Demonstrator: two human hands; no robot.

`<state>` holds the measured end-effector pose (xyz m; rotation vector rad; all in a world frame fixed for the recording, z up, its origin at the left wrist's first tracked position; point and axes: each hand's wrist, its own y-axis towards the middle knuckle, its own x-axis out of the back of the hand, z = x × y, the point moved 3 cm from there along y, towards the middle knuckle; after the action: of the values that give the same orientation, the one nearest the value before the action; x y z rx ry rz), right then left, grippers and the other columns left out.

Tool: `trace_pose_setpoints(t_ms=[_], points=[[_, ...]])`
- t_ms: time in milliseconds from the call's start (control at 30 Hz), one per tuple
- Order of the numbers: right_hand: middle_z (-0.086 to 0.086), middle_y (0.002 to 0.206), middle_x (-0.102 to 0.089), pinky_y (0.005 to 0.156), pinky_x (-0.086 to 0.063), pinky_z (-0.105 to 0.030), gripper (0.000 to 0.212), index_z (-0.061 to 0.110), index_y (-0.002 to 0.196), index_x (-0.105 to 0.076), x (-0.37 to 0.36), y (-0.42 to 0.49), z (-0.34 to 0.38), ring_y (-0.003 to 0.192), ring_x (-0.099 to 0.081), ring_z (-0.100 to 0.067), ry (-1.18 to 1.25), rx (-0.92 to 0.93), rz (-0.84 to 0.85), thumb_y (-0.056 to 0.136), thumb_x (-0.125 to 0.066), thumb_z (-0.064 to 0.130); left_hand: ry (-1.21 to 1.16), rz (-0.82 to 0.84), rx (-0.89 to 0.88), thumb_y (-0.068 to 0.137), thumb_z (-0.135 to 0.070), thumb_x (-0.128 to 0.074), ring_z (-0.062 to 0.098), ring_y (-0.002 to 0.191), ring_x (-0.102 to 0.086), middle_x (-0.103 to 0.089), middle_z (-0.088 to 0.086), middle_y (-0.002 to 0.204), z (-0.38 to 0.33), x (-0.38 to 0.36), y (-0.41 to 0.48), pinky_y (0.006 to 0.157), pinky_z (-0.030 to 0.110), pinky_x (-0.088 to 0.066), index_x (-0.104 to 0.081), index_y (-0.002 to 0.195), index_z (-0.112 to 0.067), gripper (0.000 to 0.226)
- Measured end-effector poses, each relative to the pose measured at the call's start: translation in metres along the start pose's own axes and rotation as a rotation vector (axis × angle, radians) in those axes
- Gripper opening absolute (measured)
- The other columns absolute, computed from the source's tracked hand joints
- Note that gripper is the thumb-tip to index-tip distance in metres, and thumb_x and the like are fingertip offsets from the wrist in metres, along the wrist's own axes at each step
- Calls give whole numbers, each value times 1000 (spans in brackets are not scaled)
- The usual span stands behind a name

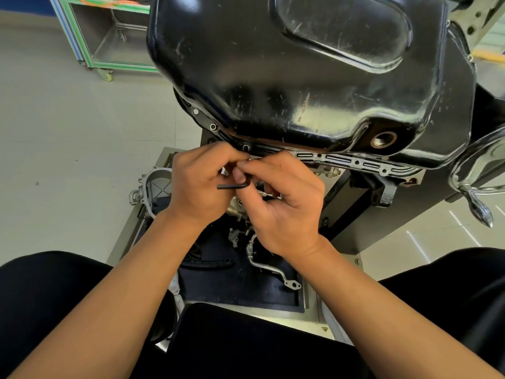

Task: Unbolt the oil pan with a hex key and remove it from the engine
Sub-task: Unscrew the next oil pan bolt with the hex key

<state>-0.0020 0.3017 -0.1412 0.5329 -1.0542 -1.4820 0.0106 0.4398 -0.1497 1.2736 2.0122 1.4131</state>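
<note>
The hex key (235,186) is pinched between the left hand (196,184) and the right hand (284,206), apparently to keep it seated in a flange bolt (246,147) at the near edge of the oil pan (300,64), which is not yet lifted off the engine.

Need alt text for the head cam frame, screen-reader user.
A left hand and right hand together hold a black L-shaped hex key just below the near flange of a glossy black oil pan, which fills the top of the frame. A bolt sits further left on the flange; a threaded drain hole shows at right.
</note>
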Motion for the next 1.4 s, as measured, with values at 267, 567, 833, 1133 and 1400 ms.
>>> trace_pose_setpoints(t_ms=[267, 567, 833, 1133, 1400], points=[[-10, 82, -68, 77, -48, -17, 15, -5, 94, -76, 1, 2, -2, 79, -61, -9, 29, -5, 4, 80, -77, -9, -44, 139, -12, 95, -10, -60, 0, 88, -63, -69, 1, 99, 1, -1, -4, 80, 9, -47, -72, 104, 5, 21], [-2, 85, -65, 77, -44, -12, 17, -4, 94, -76, 2, 0, -3, 80, -56, 2, 17, -15, 8, 78, -79, -10, -59, 72, 66, 94, -19, -62, 9, 73, -66, -70, 4, 84, 1, 0, 0, 67, 21, -54, -72, 91, 4, 25], [-3, 83, -65, 74, -46, -14, 17, -5, 92, -76, 1, 1, -2, 79, -57, -1, 19, -23, 0, 77, -79, -12, 33, -15, 16, 84, 0, -68, 25, 69, -66, -70, 15, 77, 0, -4, -2, 62, 29, -52, -75, 82, 4, 8], [0, 87, -64, 76, -47, -16, 15, -5, 92, -76, 2, 3, -4, 80, -58, -1, 23, -9, 7, 79, -79, -10, 36, 71, -30, 85, 3, -66, 17, 82, -67, -72, 12, 89, -1, -5, -3, 77, 19, -50, -74, 94, 6, 12], [-7, 89, -67, 78, -51, -20, 20, -6, 96, -75, 2, 0, -4, 82, -65, -12, 38, 5, 16, 77, -79, -13, -4, 61, 56, 80, 3, -68, 17, 77, -69, -73, 13, 86, 5, -2, -1, 69, 30, -57, -72, 91, 3, 12]])
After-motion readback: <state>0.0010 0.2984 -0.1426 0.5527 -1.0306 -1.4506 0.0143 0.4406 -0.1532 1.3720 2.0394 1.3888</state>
